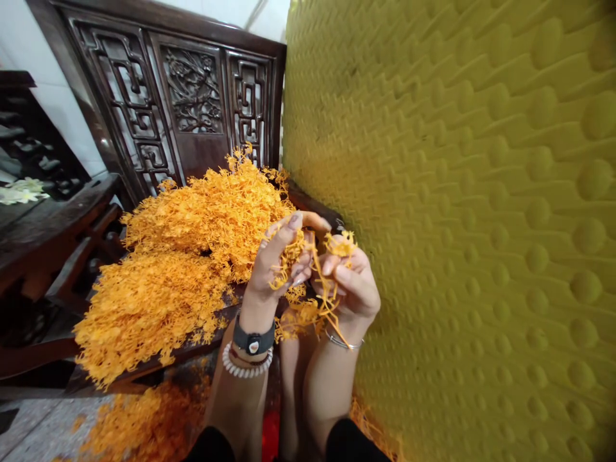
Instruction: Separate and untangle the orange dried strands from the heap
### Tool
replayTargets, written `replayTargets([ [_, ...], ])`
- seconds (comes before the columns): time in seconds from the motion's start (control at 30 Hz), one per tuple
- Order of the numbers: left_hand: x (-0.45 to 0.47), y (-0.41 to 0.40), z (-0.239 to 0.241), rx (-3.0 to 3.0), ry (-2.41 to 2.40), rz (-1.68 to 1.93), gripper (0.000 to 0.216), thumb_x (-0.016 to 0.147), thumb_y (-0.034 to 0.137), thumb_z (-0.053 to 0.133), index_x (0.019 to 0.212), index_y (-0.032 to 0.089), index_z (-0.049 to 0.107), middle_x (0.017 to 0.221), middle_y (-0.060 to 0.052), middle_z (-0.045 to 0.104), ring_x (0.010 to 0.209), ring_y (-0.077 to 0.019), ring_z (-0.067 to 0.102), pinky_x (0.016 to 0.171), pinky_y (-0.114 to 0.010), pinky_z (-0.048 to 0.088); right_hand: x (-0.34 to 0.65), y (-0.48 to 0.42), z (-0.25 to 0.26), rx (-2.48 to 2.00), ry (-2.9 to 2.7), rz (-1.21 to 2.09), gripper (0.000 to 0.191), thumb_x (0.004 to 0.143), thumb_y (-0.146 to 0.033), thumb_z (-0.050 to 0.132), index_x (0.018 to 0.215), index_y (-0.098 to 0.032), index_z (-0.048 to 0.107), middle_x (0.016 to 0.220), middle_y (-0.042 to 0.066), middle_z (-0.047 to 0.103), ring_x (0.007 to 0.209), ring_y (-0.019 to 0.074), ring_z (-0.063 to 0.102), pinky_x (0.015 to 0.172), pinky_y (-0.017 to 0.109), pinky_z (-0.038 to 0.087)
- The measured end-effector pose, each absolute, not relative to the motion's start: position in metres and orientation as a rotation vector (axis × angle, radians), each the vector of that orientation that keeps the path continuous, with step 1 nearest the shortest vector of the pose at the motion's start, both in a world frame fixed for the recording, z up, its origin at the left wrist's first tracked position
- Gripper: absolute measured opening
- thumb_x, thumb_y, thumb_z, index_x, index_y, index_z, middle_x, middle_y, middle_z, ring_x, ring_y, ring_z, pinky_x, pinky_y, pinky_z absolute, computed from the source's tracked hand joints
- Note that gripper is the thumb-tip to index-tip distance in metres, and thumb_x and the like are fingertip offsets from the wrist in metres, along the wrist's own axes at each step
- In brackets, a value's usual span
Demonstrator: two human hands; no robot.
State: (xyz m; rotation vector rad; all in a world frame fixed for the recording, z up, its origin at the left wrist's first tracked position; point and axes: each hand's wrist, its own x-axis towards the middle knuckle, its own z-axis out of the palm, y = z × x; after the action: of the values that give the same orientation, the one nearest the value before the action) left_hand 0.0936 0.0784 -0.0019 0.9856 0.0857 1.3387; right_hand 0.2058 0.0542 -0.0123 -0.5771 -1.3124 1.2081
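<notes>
Several small orange, thin-branched pieces, which look like plastic flower sprigs [290,255], are cupped in the curled fingers of my left hand [266,264]. Beside it, my right hand [360,287] pinches another orange sprig [342,244] between thumb and forefinger. Thin orange stems [328,301] hang down between the two hands. More orange sprigs [301,316] lie below, above my legs. The fingertips of both hands are partly covered by the pieces.
A big heap of the same orange sprigs [206,221] covers the dark carved wooden bench [190,151] on the left. Further orange pieces [149,423] lie lower, near the floor [41,427]. A yellow textured foam sheet [457,212] stands close along my right side.
</notes>
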Motion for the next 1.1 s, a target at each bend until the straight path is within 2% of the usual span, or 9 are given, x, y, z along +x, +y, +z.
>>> replayTargets([
  [0.07,0.092,0.075,-0.001,1.055,0.196,1.341,0.023,0.083,0.044,0.053,0.085,0.022,0.058,0.042,0.007,0.031,0.032,-0.0046,0.026,0.032,-0.017,0.026,0.210,0.053,-0.012,-0.565,-1.279,1.190,0.036,0.067,-0.056,0.060,0.064,-0.020,0.055,0.046,-0.006,0.035,0.035,0.0044,0.021,0.033,0.021,0.015],
  [0.23,0.082,0.080,-0.002,1.070,0.418,1.472,0.031,0.079,0.048,0.058,0.068,0.020,0.052,0.049,0.005,0.039,0.035,-0.0048,0.032,0.033,-0.020,0.024,0.215,0.048,-0.002,-0.638,-1.215,1.014,0.045,0.081,-0.058,0.042,0.057,-0.020,0.048,0.049,-0.005,0.032,0.040,0.0060,0.025,0.038,0.021,0.021],
  [0.37,0.070,0.083,0.001,0.978,0.471,1.731,0.028,0.082,0.044,0.056,0.069,0.019,0.053,0.053,0.004,0.039,0.038,-0.0046,0.031,0.034,-0.020,0.024,0.213,0.045,0.003,-0.911,-1.227,0.612,0.031,0.084,-0.044,0.050,0.065,-0.020,0.049,0.061,-0.003,0.040,0.050,0.0063,0.031,0.046,0.022,0.026],
  [0.53,0.043,0.067,0.009,0.839,0.433,1.981,0.027,0.089,0.040,0.047,0.070,0.021,0.053,0.049,0.005,0.032,0.039,-0.0062,0.025,0.036,-0.019,0.025,0.213,0.053,0.000,-1.159,-1.244,0.281,0.026,0.086,-0.037,0.049,0.067,-0.019,0.046,0.061,-0.004,0.033,0.054,0.0070,0.030,0.050,0.022,0.026],
  [0.67,0.036,0.058,0.006,1.047,0.470,1.678,0.040,0.090,0.038,0.040,0.055,0.020,0.044,0.045,0.004,0.028,0.036,-0.0072,0.026,0.035,-0.021,0.027,0.209,0.054,-0.003,-1.230,-1.368,0.246,0.018,0.085,-0.033,0.050,0.078,-0.020,0.058,0.063,-0.003,0.044,0.056,0.0079,0.036,0.052,0.023,0.029],
  [0.77,0.047,0.061,0.000,1.318,0.616,1.400,0.050,0.089,0.051,0.030,0.053,0.020,0.043,0.045,0.003,0.033,0.036,-0.0088,0.033,0.034,-0.024,0.027,0.199,0.049,-0.003,-1.196,-1.511,0.190,0.019,0.086,-0.027,0.048,0.093,-0.022,0.065,0.074,0.000,0.056,0.065,0.0114,0.048,0.059,0.025,0.035],
  [0.83,0.057,0.067,-0.002,1.481,0.688,1.429,0.047,0.085,0.056,0.037,0.057,0.019,0.045,0.048,0.002,0.037,0.039,-0.0093,0.035,0.036,-0.023,0.027,0.191,0.047,-0.003,-1.179,-1.643,0.128,0.022,0.086,-0.021,0.046,0.097,-0.023,0.065,0.077,0.002,0.057,0.072,0.0141,0.051,0.063,0.027,0.037],
  [0.97,0.067,0.073,-0.001,1.760,0.893,1.526,0.031,0.073,0.040,0.065,0.060,0.017,0.050,0.054,0.004,0.042,0.050,-0.0084,0.038,0.046,-0.021,0.031,0.183,0.051,-0.002,-1.194,-1.777,-0.016,0.023,0.084,-0.015,0.044,0.090,-0.021,0.065,0.072,0.003,0.050,0.072,0.0155,0.049,0.064,0.028,0.036],
  [1.1,0.068,0.076,0.001,1.588,0.844,1.621,0.024,0.080,0.030,0.056,0.060,0.016,0.051,0.055,0.004,0.043,0.051,-0.0072,0.039,0.048,-0.020,0.033,0.183,0.057,0.000,-1.062,-1.773,0.133,0.014,0.084,-0.015,0.047,0.084,-0.018,0.060,0.074,0.002,0.053,0.070,0.0128,0.049,0.065,0.027,0.037],
])
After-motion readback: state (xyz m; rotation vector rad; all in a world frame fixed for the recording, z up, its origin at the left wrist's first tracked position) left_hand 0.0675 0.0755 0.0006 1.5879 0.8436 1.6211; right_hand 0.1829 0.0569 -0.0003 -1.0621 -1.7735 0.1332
